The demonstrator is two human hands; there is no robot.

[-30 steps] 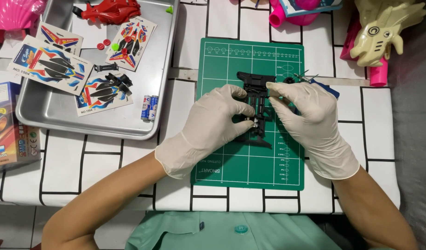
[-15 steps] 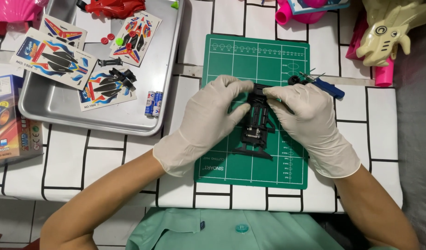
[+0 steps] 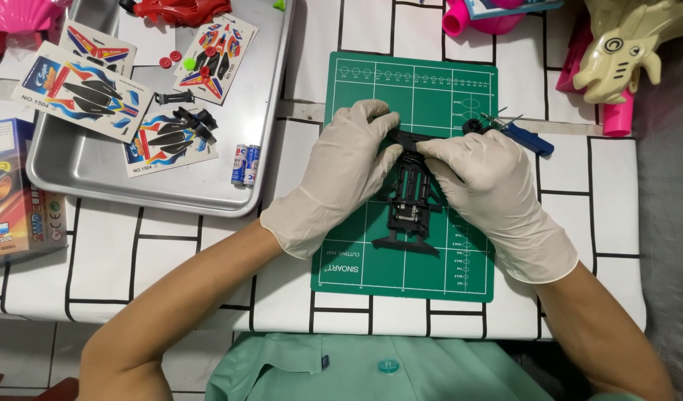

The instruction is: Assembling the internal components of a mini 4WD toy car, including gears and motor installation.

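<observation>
Gripping the black toy car chassis point(image 3: 410, 199) from both sides over the middle of the green cutting mat point(image 3: 371, 260), left hand point(image 3: 341, 174) and right hand point(image 3: 490, 189) both closed on its far end. Now pinching nearer the mat's far edge than half a second ago. Lying just past the right hand, a blue screwdriver point(image 3: 525, 137). Sitting unmoved in the metal tray point(image 3: 96, 182) by the surface's left edge, sticker sheets point(image 3: 82, 93) and two small batteries point(image 3: 245, 164).
</observation>
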